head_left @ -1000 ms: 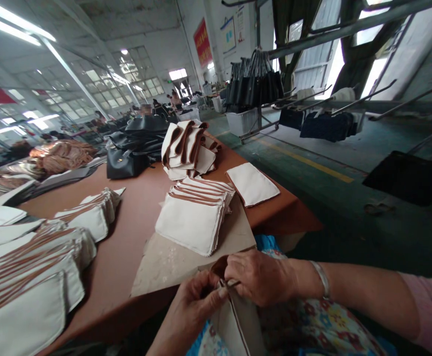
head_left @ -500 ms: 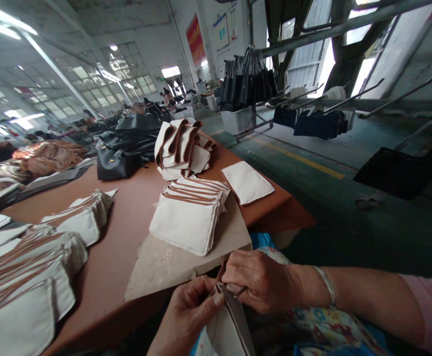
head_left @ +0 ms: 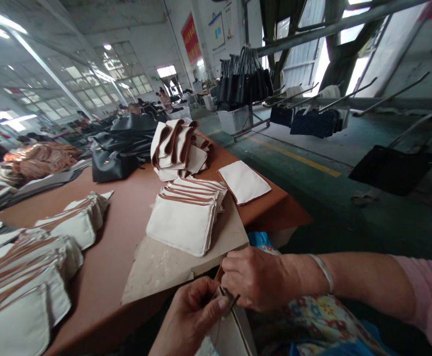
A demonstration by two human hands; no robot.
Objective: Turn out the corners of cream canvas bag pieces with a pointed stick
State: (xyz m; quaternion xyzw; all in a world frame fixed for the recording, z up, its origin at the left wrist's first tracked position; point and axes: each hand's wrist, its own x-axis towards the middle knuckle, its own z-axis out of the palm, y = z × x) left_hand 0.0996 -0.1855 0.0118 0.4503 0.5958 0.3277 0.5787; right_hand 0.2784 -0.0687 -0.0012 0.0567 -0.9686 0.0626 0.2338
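Note:
My left hand (head_left: 190,314) pinches the top edge of a cream fabric pouch piece (head_left: 233,333) with brown lining, thumb on top, low in front of me at the table's edge. My right hand (head_left: 253,277) is closed at the same edge, its fingers curled against a brown flap (head_left: 219,273). Out from under these fingers sticks a thin dark pointed thing (head_left: 235,300); the rest of it is hidden. Just beyond my hands lies a fanned stack of cream pieces with brown edges (head_left: 181,222), resting on a sheet of cardboard (head_left: 156,272).
More cream pieces (head_left: 23,306) lie in rows on the brown table (head_left: 119,217) at left. Folded cream-brown pieces (head_left: 177,148), a single cream panel (head_left: 244,182) and black bags (head_left: 115,163) are farther back. Racks with hanging dark bags (head_left: 243,86) stand at right.
The dark pointed thing now shows below my right fingers, which have turned slightly. My left hand keeps its pinch on the pouch piece. The view has shifted slightly to the right.

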